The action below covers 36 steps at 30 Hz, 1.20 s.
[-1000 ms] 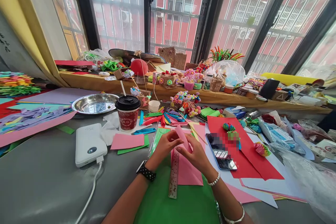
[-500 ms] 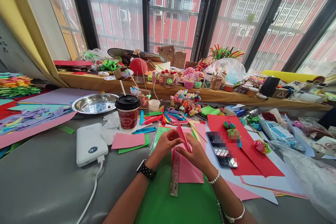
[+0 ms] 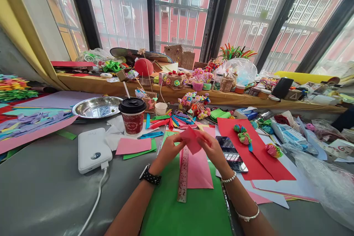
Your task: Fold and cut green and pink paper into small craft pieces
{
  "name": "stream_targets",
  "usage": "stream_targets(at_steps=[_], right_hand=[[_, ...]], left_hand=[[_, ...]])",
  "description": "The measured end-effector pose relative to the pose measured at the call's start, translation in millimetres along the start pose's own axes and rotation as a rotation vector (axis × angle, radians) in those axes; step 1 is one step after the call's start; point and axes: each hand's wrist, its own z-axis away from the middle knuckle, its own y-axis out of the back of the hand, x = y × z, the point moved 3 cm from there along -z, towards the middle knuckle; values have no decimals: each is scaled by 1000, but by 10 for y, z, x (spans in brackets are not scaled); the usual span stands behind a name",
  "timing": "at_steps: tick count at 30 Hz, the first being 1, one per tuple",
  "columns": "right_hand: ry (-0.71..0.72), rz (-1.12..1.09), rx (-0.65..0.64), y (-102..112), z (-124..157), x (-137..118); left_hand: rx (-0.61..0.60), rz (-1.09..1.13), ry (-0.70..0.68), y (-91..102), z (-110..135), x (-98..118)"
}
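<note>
A small piece of pink paper is held up between my two hands, its face turned toward me. My left hand pinches its left side, and my right hand grips its right side. Below them, a larger pink sheet lies on a green sheet. A clear patterned ruler rests along the pink sheet's left edge. To the left of my hands, pink paper sits over green pieces.
A lidded drink cup, a white power bank with a cable and a metal plate stand left. Right are a phone, red paper and folded paper balls. Crafts crowd the windowsill.
The pink paper has turned from nearly edge-on to showing its flat face. My hands have shifted slightly with it, and the whole view has moved a little.
</note>
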Motion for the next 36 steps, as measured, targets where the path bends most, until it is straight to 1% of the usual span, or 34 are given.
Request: stream_targets(at_steps=[2, 4, 7, 10, 13, 16, 19, 23, 27, 30, 36], right_hand=[[-19, -18, 57, 73, -18, 61], [-34, -16, 86, 121, -16, 109], [-25, 12, 96, 133, 12, 103], [16, 40, 75, 98, 37, 19], [37, 50, 81, 76, 43, -61], [49, 71, 131, 87, 45, -100], [70, 91, 184, 104, 58, -126], [122, 184, 225, 107, 80, -176], [131, 225, 258, 115, 94, -204], [127, 230, 279, 131, 100, -209], [121, 215, 278, 136, 106, -204]], left_hand=[[-15, -100, -42, 36, -10, 35], [13, -148, -44, 86, -33, 55], [107, -144, 10, 166, -87, 76], [120, -202, 8, 182, -129, 139], [123, -346, -64, 125, -121, 238], [95, -478, -143, 7, -68, 321], [77, -568, -172, -112, -16, 363], [146, -677, -184, -211, 3, 399], [191, -809, -225, -278, -3, 420], [197, -858, -269, -306, 4, 421], [213, -860, -283, -309, 15, 406]])
